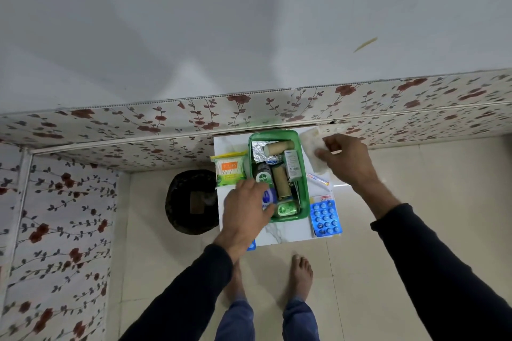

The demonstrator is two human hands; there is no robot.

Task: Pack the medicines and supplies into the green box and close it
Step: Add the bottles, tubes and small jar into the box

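Observation:
The open green box (304, 174) stands on a small white marble-pattern table (288, 232). Inside lie a Dettol bottle (262, 174), two tan bandage rolls (278, 147), a foil strip and a white carton. My left hand (245, 210) rests at the box's near left edge, fingers over a blue-and-white item (269, 196). My right hand (346, 158) grips a white gauze pack (311, 147) lying to the right of the box. A cotton-bud pack (228, 170) lies left of the box. A blue blister strip (326, 217) and a small tube (318, 178) lie on the right.
The table stands against a floral-papered wall (138, 130). A dark round stool (192, 202) sits on the tiled floor left of the table. My bare feet (300, 277) stand just in front of the table.

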